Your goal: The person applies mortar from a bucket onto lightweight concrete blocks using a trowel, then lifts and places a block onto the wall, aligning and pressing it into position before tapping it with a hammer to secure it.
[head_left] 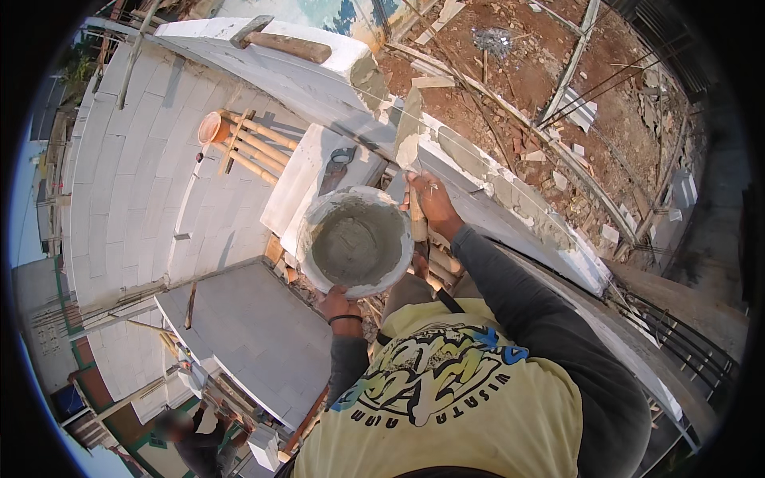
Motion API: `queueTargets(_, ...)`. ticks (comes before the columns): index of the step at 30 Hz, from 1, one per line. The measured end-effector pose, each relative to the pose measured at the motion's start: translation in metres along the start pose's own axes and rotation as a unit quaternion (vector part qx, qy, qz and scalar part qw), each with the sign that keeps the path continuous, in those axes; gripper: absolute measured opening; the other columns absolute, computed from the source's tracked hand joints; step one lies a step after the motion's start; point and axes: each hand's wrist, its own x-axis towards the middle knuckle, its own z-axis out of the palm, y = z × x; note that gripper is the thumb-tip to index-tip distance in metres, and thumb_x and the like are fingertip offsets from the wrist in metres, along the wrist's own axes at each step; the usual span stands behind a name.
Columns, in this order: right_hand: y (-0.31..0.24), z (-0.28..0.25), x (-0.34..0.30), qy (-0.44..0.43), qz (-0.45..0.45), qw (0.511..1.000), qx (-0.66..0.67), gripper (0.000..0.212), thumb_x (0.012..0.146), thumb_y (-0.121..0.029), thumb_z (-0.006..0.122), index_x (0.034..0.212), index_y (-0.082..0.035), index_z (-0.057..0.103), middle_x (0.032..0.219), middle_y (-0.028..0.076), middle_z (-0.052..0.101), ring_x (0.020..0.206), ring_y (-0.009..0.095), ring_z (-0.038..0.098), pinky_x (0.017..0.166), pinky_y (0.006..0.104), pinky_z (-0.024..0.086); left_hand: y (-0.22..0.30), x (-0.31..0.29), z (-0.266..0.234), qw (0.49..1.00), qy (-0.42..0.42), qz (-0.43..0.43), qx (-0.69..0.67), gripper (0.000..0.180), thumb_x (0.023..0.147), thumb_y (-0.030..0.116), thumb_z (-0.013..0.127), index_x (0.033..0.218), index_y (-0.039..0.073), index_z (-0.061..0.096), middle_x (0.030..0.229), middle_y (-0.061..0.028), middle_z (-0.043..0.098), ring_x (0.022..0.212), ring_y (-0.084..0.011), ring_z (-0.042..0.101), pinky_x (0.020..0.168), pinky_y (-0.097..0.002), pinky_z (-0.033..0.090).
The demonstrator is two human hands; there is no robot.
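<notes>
Trowel point(409, 142) in R hand point(434, 204), mortar bucket point(305, 259) w/ L hand point(338, 305) at rim

Open-air building site, lit by strong sun, with a tall pale block wall point(127, 175) on the left.

Large rectangular blocks are laid in courses across the pale block wall, and its face is crossed by thin shadows. Near its lower end, a grey block surface point(247, 342) is seen in shade; whether the two are joined cannot be told. Well to the right of the pale block wall, reddish-brown earth point(518, 84) is strewn with pale fragments and crossed by long beams point(574, 52). Beyond its upper right, a blue-and-white painted surface point(339, 12) is partly shown. Far to its right, dark metal bars point(677, 338) are set in rows. Past its upper left edge, foliage point(77, 68) is glimpsed.
</notes>
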Motion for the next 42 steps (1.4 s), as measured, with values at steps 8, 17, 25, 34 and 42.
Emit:
queueTargets(8, 0.06, -0.03, 0.042, -0.136, 0.061, 0.94, 0.307, 0.044, 0.096, -0.046, 0.056, 0.109, -0.004, 0.058, 0.079, 0.006, 0.057, 0.069, 0.018, 0.058, 0.062, 0.0354, 0.051, 0.01, -0.017, -0.031, 0.999, 0.018, -0.008, 0.04, 0.061, 0.067, -0.011, 0.044, 0.125, 0.006, 0.048, 0.105, -0.0097, 0.056, 0.088, -0.0282, 0.061, 0.07, -0.0452, 0.058)
queueTargets(17, 0.121, -0.095, -0.066, -0.115, 0.169, 0.928, 0.31, 0.037, 0.094, -0.043, 0.058, 0.095, -0.007, 0.056, 0.075, 0.004, 0.056, 0.064, 0.016, 0.056, 0.055, 0.0303, 0.046, -0.025, 0.002, -0.062, 0.995, 0.048, 0.01, 0.088, 0.063, 0.066, -0.011, 0.042, 0.125, 0.007, 0.049, 0.106, -0.0097, 0.057, 0.092, -0.0305, 0.062, 0.072, -0.0473, 0.059)
queueTargets(25, 0.089, -0.057, -0.088, -0.269, -0.063, 0.746, -0.606, 0.038, 0.094, -0.033, 0.055, 0.082, 0.0, 0.068, 0.076, 0.014, 0.061, 0.077, 0.032, 0.061, 0.076, 0.0448, 0.051, -0.089, 0.007, -0.044, 0.999, 0.022, 0.021, 0.029, 0.056, 0.07, -0.01, 0.044, 0.123, 0.004, 0.052, 0.103, -0.0088, 0.062, 0.09, -0.0269, 0.064, 0.073, -0.0396, 0.056)
queueTargets(34, 0.144, -0.028, -0.03, -0.21, -0.164, 0.767, -0.584, 0.028, 0.09, -0.014, 0.054, 0.112, 0.002, 0.06, 0.109, 0.021, 0.06, 0.098, 0.038, 0.059, 0.087, 0.0474, 0.048, -0.228, 0.09, -0.039, 0.98, 0.125, -0.133, -0.083, 0.057, 0.07, -0.013, 0.044, 0.122, 0.008, 0.053, 0.099, -0.0071, 0.061, 0.08, -0.0247, 0.062, 0.06, -0.0395, 0.055)
queueTargets(42, 0.188, -0.156, -0.001, -0.064, -0.035, 0.797, -0.599, 0.023, 0.091, -0.005, 0.049, 0.11, 0.005, 0.059, 0.101, 0.021, 0.06, 0.091, 0.032, 0.062, 0.083, 0.0403, 0.049, -0.216, 0.23, -0.065, 0.958, 0.077, -0.04, -0.272, 0.036, 0.077, -0.008, 0.048, 0.111, 0.002, 0.048, 0.102, -0.0159, 0.056, 0.085, -0.0362, 0.061, 0.066, -0.0582, 0.055)
